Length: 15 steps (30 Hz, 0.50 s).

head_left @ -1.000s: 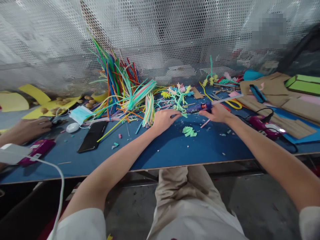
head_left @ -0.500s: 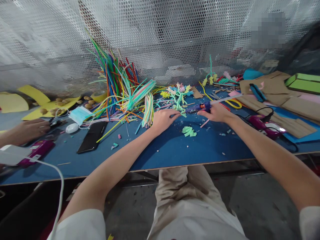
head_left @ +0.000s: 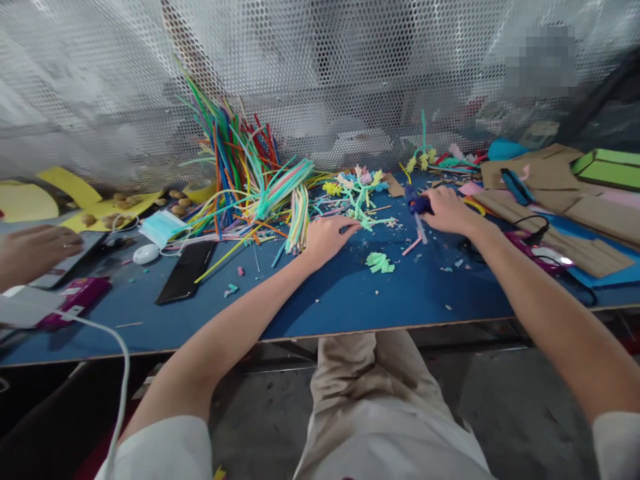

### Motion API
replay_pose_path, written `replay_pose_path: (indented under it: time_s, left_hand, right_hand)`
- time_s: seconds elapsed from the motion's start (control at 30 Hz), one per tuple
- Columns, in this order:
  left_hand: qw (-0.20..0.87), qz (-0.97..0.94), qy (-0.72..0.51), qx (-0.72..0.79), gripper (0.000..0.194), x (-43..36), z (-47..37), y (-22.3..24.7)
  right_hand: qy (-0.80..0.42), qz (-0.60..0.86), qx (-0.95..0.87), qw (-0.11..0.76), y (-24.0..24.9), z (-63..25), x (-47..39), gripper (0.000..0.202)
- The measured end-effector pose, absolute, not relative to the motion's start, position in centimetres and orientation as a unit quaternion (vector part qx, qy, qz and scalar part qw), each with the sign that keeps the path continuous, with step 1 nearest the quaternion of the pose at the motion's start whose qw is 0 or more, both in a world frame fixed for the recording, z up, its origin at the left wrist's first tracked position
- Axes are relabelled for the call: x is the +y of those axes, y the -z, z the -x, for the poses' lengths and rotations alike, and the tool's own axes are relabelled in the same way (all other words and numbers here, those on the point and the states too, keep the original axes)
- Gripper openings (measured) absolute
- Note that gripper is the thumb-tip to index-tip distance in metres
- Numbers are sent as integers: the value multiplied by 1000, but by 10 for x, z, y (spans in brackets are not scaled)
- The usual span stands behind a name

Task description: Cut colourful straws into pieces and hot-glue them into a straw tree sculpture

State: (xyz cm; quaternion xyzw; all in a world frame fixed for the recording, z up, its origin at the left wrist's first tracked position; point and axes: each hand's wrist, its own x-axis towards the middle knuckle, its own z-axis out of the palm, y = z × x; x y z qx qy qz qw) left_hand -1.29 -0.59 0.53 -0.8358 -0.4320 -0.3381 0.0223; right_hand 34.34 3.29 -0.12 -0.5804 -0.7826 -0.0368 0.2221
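My left hand [head_left: 326,239] rests on the blue table, thumb and fingers pinching the lower end of a mint-green pipe-cleaner branch [head_left: 369,221]. Pink, yellow and blue tufts [head_left: 363,179] spread from its far end. To the right, my right hand [head_left: 447,211] is wrapped around a dark purple glue gun [head_left: 415,202], held apart from the branch. A translucent glue stick [head_left: 423,231] sticks out of the gun towards me. Just in front of the branch lies a small pile of short mint-green pipe-cleaner pieces [head_left: 380,262].
Bundled pipe cleaners [head_left: 255,177] stand left of centre. A phone [head_left: 185,272], a face mask [head_left: 164,230] and a white mouse [head_left: 145,254] lie further left, near another person's hand [head_left: 37,253]. Cardboard sheets [head_left: 575,220] and a purple power bank [head_left: 537,253] with a cable are at right.
My right hand has drawn the glue gun back from the branch and turned it, so the glue stick now points towards me. My left hand stays put. The other person's hand has shifted left.
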Motion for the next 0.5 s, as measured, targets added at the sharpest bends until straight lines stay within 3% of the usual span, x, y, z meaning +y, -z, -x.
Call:
replay_pose_path:
  time_s: [0.07, 0.17, 0.27, 0.37, 0.5]
  left_hand:
    - [23, 835, 340, -433, 18, -6, 13, -5]
    - [24, 833, 341, -436, 19, -6, 14, -5]
    - [25, 829, 342, -441, 19, -7, 14, -6]
    - [28, 828, 340, -445, 18, -8, 13, -7]
    - [23, 830, 334, -447, 17, -9, 12, -8]
  right_hand:
    - [56, 596, -781, 177, 1, -344, 31, 55]
    - [52, 521, -819, 236, -13, -330, 18, 39]
    - [-88, 373, -890, 248, -31, -305, -5, 26]
    - [-217, 279, -918, 181, -38, -281, -24, 26]
    - [-261, 245, -922, 149, -32, -264, -33, 27]
